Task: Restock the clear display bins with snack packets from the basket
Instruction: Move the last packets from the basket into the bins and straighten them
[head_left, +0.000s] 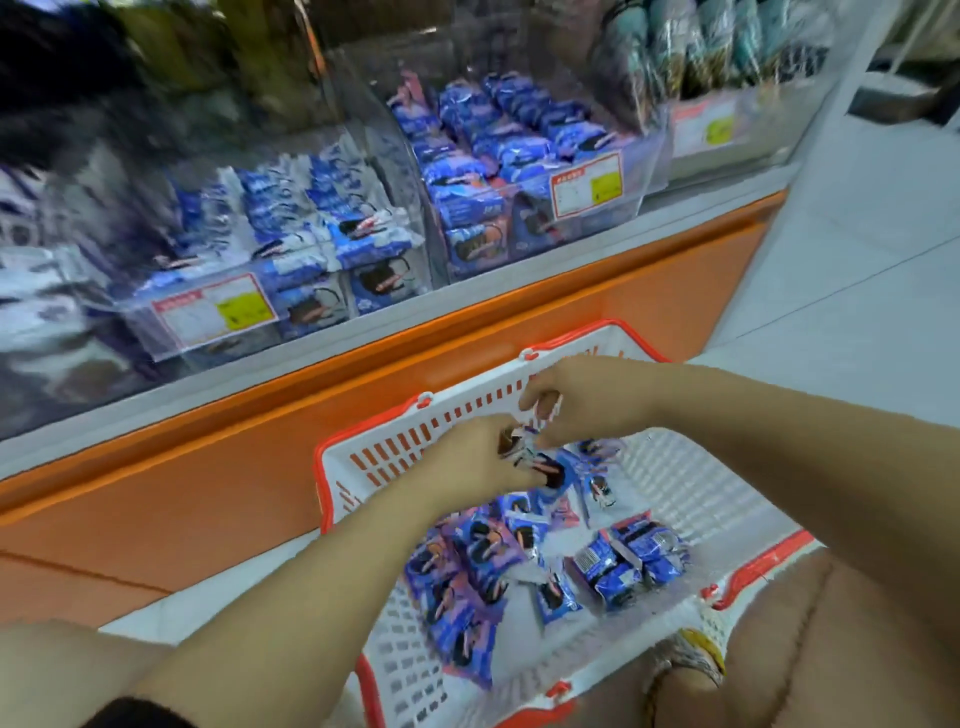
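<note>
Price labels (587, 184) unreadable; far-left bin (47, 280) motion-blurred; basket (415, 441) near corner cut by bottom edge.

An orange cabinet front (260, 467) slants across the middle of the frame from lower left to upper right, topped by a grey ledge (701, 200). Pale tiled floor (857, 234) fills the right side. Three white price labels with red borders and yellow-green patches show: one at centre left (215, 309), one right of centre (587, 184), and a fainter one at upper right (704, 127). Teal and dark wrapped goods (727, 41) stand along the top right edge. A dark blurred mass (52, 78) covers the upper left corner. A small yellow patterned object (696, 654) at lower right is too blurred to identify.
</note>
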